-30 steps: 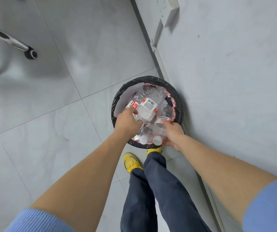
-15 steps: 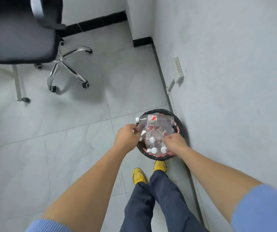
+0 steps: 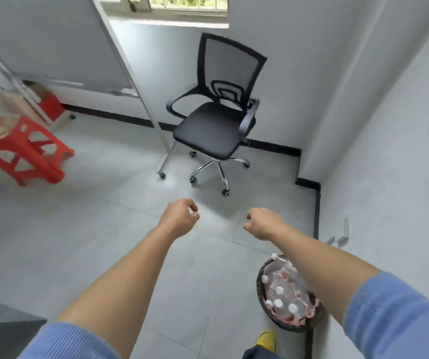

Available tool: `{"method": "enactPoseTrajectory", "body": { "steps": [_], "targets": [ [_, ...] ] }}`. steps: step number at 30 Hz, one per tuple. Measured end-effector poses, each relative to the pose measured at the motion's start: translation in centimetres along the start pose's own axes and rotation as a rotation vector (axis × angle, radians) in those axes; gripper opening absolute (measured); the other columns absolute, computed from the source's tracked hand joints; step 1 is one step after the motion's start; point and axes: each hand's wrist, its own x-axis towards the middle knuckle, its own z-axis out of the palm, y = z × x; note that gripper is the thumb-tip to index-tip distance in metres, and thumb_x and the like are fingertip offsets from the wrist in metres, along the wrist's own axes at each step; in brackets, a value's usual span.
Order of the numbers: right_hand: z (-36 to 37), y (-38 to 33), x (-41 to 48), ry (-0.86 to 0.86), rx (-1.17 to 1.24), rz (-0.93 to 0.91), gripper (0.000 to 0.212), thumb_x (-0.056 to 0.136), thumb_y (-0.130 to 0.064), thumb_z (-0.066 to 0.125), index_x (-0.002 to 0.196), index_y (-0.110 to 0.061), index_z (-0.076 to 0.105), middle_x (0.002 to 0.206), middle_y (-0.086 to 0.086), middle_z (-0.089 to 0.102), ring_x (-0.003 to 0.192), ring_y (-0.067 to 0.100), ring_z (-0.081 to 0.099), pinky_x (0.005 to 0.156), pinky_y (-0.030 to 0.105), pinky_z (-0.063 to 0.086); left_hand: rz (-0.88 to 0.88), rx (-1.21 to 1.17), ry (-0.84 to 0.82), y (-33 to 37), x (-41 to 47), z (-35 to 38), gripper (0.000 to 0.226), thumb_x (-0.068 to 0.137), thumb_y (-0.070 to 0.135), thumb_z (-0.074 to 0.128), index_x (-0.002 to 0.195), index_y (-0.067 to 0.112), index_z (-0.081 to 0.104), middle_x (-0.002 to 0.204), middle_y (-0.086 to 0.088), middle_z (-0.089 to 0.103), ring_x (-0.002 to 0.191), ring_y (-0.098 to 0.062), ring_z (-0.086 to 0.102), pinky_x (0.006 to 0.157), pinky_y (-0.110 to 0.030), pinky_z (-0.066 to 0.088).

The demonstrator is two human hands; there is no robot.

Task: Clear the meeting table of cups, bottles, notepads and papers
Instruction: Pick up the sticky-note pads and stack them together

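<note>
Holding: nothing, both sides
Left hand [image 3: 179,218]: fingers loosely curled, over floor tiles
Right hand [image 3: 262,222]: likewise loosely curled
Water bottles [image 3: 283,291]: piled in waste bin [image 3: 259,281], beside wall, under right forearm

The left hand [image 3: 179,216] and right hand [image 3: 262,222] hover over the tiled floor [image 3: 78,242], both loosely curled, holding nothing. Capped bottles [image 3: 283,294] fill the black bin [image 3: 259,285] by the wall [image 3: 402,151].
</note>
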Motion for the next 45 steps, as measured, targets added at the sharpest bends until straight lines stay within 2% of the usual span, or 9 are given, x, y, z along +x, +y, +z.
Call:
{"method": "enactPoseTrajectory", "body": {
  "steps": [7, 9, 13, 18, 22, 30, 35, 40, 45],
  "targets": [
    [-4.1, -18.6, -5.3, 0.169, -0.286, -0.337, 0.032, 0.092, -0.034, 0.052, 0.117, -0.015, 0.061, 0.121, 0.012, 0.062, 0.112, 0.032, 0.059, 0.088, 0.036, 0.048, -0.076, 0.092, 0.24, -12.4, -10.2, -14.9, 0.011, 0.087, 0.024, 0.055, 0.094, 0.023, 0.064, 0.095, -0.006, 0.068, 0.085, -0.025, 0.064, 0.074, -0.033, 0.054],
    [-3.8, -26.6, -8.0, 0.211, -0.357, -0.479, 0.033, 0.092, -0.034, 0.052, 0.118, -0.016, 0.062, 0.12, 0.009, 0.064, 0.111, 0.031, 0.06, 0.089, 0.035, 0.051, -0.15, 0.104, 0.315, -17.7, -15.4, -19.8, 0.01, 0.087, 0.023, 0.055, 0.093, 0.022, 0.063, 0.099, -0.007, 0.069, 0.088, -0.027, 0.064, 0.078, -0.037, 0.056],
    [-3.1, -38.1, -12.0, 0.24, -0.442, -0.688, 0.033, 0.092, -0.034, 0.052, 0.12, -0.017, 0.061, 0.113, 0.005, 0.066, 0.104, 0.029, 0.063, 0.085, 0.035, 0.054, -0.272, 0.18, 0.412, -24.8, -22.6, -26.5, 0.018, 0.09, 0.021, 0.052, 0.104, 0.018, 0.063, 0.11, -0.006, 0.064, 0.098, -0.029, 0.062, 0.083, -0.037, 0.053],
    [-1.1, -51.6, -16.4, 0.246, -0.511, -0.935, 0.04, 0.096, -0.04, 0.053, 0.133, -0.023, 0.055, 0.119, 0.005, 0.062, 0.107, 0.026, 0.061, 0.076, 0.031, 0.045, -0.428, 0.156, 0.555, -33.5, -30.0, -32.1, 0.021, 0.091, 0.022, 0.053, 0.109, 0.018, 0.063, 0.11, -0.008, 0.065, 0.095, -0.027, 0.061, 0.079, -0.034, 0.051],
    [0.8, -60.7, -17.6, 0.255, -0.544, -1.065, 0.039, 0.096, -0.038, 0.056, 0.129, -0.018, 0.058, 0.12, 0.005, 0.064, 0.105, 0.025, 0.063, 0.073, 0.028, 0.043, -0.537, 0.1, 0.62, -39.6, -33.0, -34.6, 0.021, 0.091, 0.023, 0.055, 0.11, 0.018, 0.062, 0.11, -0.008, 0.065, 0.093, -0.025, 0.062, 0.084, -0.037, 0.055],
    [4.6, -78.1, -14.7, 0.18, -0.587, -1.229, 0.04, 0.094, -0.039, 0.058, 0.13, -0.022, 0.059, 0.124, 0.005, 0.065, 0.11, 0.029, 0.062, 0.088, 0.035, 0.051, -0.728, -0.027, 0.703, -50.6, -33.9, -40.9, 0.008, 0.087, 0.019, 0.053, 0.089, 0.016, 0.06, 0.114, -0.001, 0.064, 0.092, -0.024, 0.062, 0.075, -0.034, 0.05],
    [7.4, -86.3, -12.2, 0.103, -0.619, -1.271, 0.043, 0.094, -0.04, 0.056, 0.134, -0.023, 0.056, 0.127, 0.004, 0.062, 0.114, 0.028, 0.06, 0.089, 0.035, 0.048, -0.855, -0.144, 0.718, -56.6, -33.5, -42.0, 0.016, 0.089, 0.02, 0.054, 0.101, 0.013, 0.063, 0.104, -0.006, 0.063, 0.089, -0.027, 0.064, 0.076, -0.034, 0.052],
    [11.9, -92.5, -9.7, -0.004, -0.682, -1.262, 0.044, 0.095, -0.041, 0.055, 0.136, -0.024, 0.052, 0.127, 0.003, 0.061, 0.112, 0.026, 0.059, 0.077, 0.032, 0.043, -0.951, -0.276, 0.676, -63.2, -33.4, -40.6, 0.013, 0.09, 0.024, 0.056, 0.101, 0.018, 0.061, 0.098, -0.003, 0.059, 0.086, -0.022, 0.061, 0.075, -0.03, 0.049],
    [18.3, -98.4, -7.3, -0.106, -0.711, -1.231, 0.046, 0.094, -0.044, 0.057, 0.135, -0.025, 0.052, 0.132, 0.004, 0.057, 0.116, 0.026, 0.057, 0.085, 0.033, 0.045, -1.015, -0.366, 0.614, -71.3, -32.2, -40.7, 0.014, 0.09, 0.025, 0.056, 0.1, 0.017, 0.062, 0.099, -0.001, 0.058, 0.088, -0.021, 0.06, 0.079, -0.031, 0.05]
  ]
}}
